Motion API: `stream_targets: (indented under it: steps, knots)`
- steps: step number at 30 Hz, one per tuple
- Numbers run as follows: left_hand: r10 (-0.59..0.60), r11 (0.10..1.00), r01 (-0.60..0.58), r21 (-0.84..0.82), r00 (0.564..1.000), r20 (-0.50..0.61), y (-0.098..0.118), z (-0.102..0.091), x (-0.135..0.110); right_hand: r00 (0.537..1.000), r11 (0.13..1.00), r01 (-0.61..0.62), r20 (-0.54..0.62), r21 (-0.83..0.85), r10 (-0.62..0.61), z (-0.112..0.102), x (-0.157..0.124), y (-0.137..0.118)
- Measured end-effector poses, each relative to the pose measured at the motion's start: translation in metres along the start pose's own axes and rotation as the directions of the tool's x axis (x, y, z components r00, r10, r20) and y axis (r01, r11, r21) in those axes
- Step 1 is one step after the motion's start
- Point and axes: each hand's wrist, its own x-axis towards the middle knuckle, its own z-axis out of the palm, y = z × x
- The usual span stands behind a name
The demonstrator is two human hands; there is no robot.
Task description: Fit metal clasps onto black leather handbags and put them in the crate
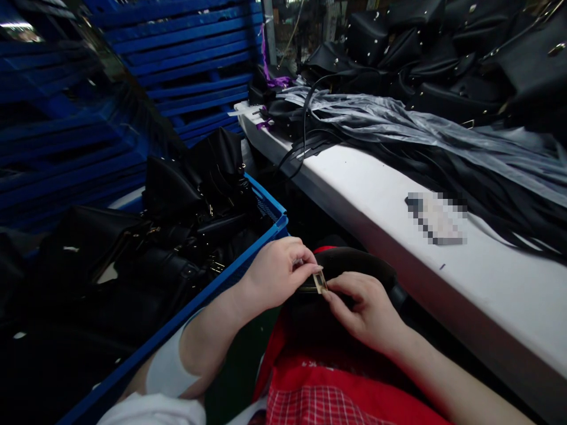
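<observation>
Both hands meet over my lap, above a red apron (328,383). My left hand (277,271) is closed, its fingertips pinching a small brass-coloured metal buckle (319,281). My right hand (367,310) is closed too, pinching the same buckle from the other side. The buckle sits on a black strap or bag edge (354,262) that curves behind my hands; how it is fixed there is hidden by my fingers.
A blue plastic crate (248,254) full of black bags stands at my left. Blue pallets (186,53) are stacked behind it. On the right runs a white table (398,248) carrying black straps, grey plastic sheeting (398,118) and a pile of black bags (443,47).
</observation>
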Motion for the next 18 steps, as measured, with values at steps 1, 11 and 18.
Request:
stream_targets:
  steps: [1, 11, 18]
  knots:
    - [0.003, 1.0, -0.003, 0.023, 1.0, -0.021, 0.001, 0.004, -0.002, 1.0, 1.0, -0.024, -0.012, 0.013, 0.024, 0.001, 0.0, 0.0]
    - [0.09, 0.992, -0.094, -0.079, 0.995, -0.046, 0.004, 0.035, -0.022, 0.969, 0.955, -0.222, -0.066, 0.195, 0.239, -0.003, 0.004, 0.006]
    - [0.017, 0.98, -0.061, -0.19, 0.974, -0.226, -0.005, 0.031, -0.015, 0.972, 0.959, -0.217, -0.053, 0.18, 0.229, -0.003, 0.003, 0.011]
